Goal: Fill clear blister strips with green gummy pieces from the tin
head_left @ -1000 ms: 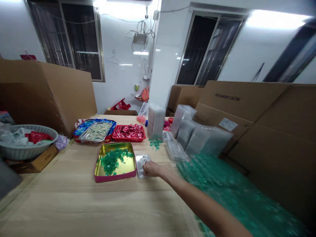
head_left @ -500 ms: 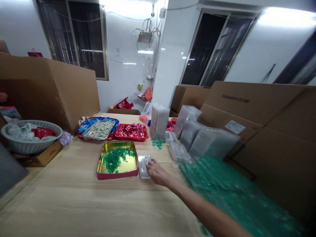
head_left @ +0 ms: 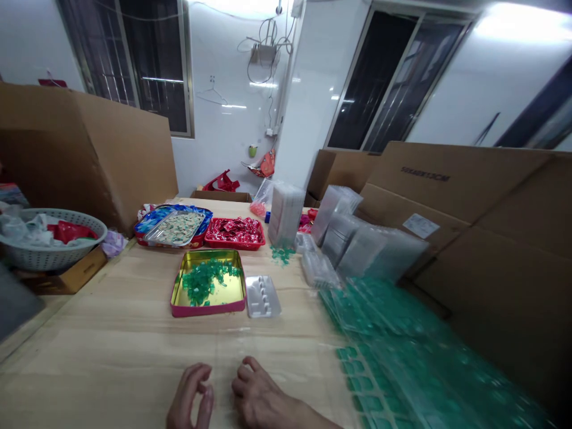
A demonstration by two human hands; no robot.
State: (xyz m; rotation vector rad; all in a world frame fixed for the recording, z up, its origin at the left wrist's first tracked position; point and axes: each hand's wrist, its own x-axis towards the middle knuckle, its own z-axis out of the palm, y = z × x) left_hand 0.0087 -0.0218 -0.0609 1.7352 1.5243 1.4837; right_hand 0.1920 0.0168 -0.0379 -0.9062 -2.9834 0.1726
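Note:
My left hand (head_left: 191, 396) is low in the view, its fingers curved and its thumb apart from them, with nothing visible in the gap. Just to its right, my right hand (head_left: 263, 393) has its fingers curled in; whatever they may hold is hidden. Faint clear edges show on the wood between and ahead of both hands, too indistinct to name. Farther forward lies a clear plastic tray (head_left: 263, 297) with a row of small raised shapes. It sits beside a gold-lined tin (head_left: 232, 292) holding green translucent pieces (head_left: 205, 280).
Behind the tin are a red tray (head_left: 258, 244) of red wrapped packets and a blue-lined tin (head_left: 142, 238). Clear plastic stacks (head_left: 286, 214) stand at the back. Green-filled sheets (head_left: 402, 345) cover the right side. Cardboard boxes (head_left: 129, 155) and a basket (head_left: 40, 256) flank the table.
My right hand has left the clear tray by the tin and come back toward the near side. My left hand has entered the view. The tray now lies uncovered.

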